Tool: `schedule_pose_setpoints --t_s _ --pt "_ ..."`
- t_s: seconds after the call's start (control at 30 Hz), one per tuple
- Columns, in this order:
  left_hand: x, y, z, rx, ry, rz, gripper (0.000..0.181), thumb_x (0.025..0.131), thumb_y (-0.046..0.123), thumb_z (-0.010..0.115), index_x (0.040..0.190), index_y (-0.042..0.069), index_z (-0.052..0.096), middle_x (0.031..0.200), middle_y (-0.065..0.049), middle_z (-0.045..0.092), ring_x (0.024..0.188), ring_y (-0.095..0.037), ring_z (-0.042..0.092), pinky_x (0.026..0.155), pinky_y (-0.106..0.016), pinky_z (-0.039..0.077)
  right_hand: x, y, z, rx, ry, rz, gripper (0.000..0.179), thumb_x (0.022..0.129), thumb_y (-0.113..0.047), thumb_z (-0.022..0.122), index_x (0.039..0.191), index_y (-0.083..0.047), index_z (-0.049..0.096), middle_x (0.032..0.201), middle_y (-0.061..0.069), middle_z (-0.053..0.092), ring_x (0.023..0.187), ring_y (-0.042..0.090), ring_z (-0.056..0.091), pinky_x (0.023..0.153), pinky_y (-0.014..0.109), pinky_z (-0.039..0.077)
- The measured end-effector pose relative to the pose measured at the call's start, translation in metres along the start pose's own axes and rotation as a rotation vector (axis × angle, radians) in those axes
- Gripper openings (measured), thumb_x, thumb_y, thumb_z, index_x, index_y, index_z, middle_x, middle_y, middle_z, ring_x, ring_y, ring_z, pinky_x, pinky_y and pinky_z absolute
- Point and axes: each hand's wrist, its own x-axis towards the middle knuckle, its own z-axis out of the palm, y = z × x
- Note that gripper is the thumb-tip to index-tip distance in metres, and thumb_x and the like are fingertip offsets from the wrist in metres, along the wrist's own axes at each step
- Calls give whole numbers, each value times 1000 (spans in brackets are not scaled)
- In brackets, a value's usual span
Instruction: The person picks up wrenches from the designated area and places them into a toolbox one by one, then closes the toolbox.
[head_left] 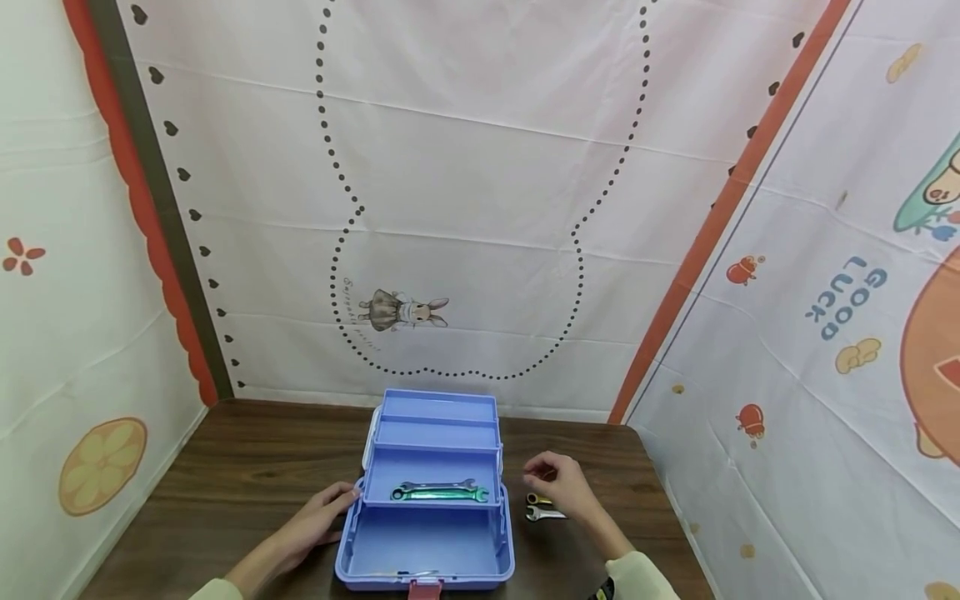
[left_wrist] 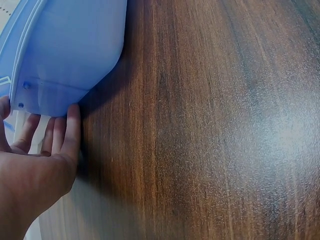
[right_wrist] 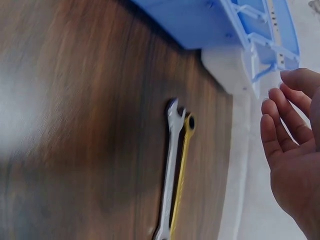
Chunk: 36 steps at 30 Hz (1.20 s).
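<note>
A blue toolbox (head_left: 427,542) stands unfolded in the head view, its upper trays raised at the back. A green wrench (head_left: 442,494) and a silver wrench (head_left: 431,484) lie side by side in a tray. My left hand (head_left: 321,515) rests against the box's left side; in the left wrist view its fingertips touch the blue wall (left_wrist: 75,55). My right hand (head_left: 558,483) hovers right of the box, fingers loosely bent, holding nothing. Beneath and beside it, another silver wrench (right_wrist: 171,170) and a yellow wrench (right_wrist: 182,175) lie on the table.
The box stands on a dark wood-grain table (head_left: 262,450). A red latch (head_left: 424,590) hangs at its front. Thin small items (head_left: 416,573) lie along the front inside edge, too small to identify. Printed cloth walls (head_left: 480,183) enclose the table behind and at both sides.
</note>
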Motion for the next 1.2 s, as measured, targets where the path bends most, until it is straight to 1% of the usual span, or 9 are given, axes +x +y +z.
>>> schedule_pose_setpoints --t_s 0.13,0.23,0.3,0.4,0.53,0.73,0.9,1.03,1.2 --pt "0 2 -1 -3 6 5 57 111 46 54 139 -3 53 142 -25 54 135 -38 50 99 -53 59 -2 10 -5 -19 10 18 12 96 -10 79 106 -4 75 93 0 72 82 16 65 72 26 58" --pt "0 4 0 -8 22 7 58 110 47 55 138 -3 54 142 -24 55 135 -39 50 98 -53 59 -5 18 -8 -44 33 48 10 95 -8 80 103 -5 76 92 -1 72 82 14 65 72 25 57" --pt "1 4 1 -10 22 8 59 110 48 56 139 -4 53 142 -24 55 136 -39 50 99 -53 59 -8 25 -11 -60 51 68 10 93 -6 81 101 -5 76 90 -1 72 81 13 65 71 25 56" --pt "1 3 3 -18 27 11 59 109 47 57 138 -4 54 142 -24 55 135 -39 51 98 -53 59 -13 34 -13 -74 75 96 10 91 -5 82 99 -4 76 88 -1 71 79 12 64 70 25 55" --pt "1 -1 4 -26 29 13 56 110 46 56 137 -4 54 141 -23 56 134 -37 51 97 -53 60 -19 45 -16 -84 85 131 11 91 -6 83 98 -3 75 87 -1 71 78 10 63 69 24 55" --pt "1 -4 4 -27 30 11 55 110 46 56 135 -3 55 138 -22 57 132 -36 52 97 -53 60 -27 57 -17 -83 110 208 13 88 -2 85 97 -1 75 86 1 72 78 11 64 70 24 54" --pt "0 -5 3 -26 27 9 55 110 46 56 135 -3 55 139 -22 56 132 -36 52 98 -53 59 -31 66 -16 -80 137 238 13 87 -2 85 95 -3 75 85 2 72 77 12 63 69 24 53" --pt "-1 -4 3 -25 26 8 56 110 47 56 136 -3 55 140 -22 56 132 -37 53 98 -53 59 -32 69 -15 -70 149 260 13 86 -3 86 94 -3 76 84 2 71 77 12 62 68 23 52" --pt "-2 -2 2 -19 20 14 57 110 47 56 137 -3 55 141 -23 55 133 -37 53 98 -52 59 -32 71 -15 -68 163 259 13 85 -1 86 94 -3 76 83 2 71 76 11 61 68 23 51"
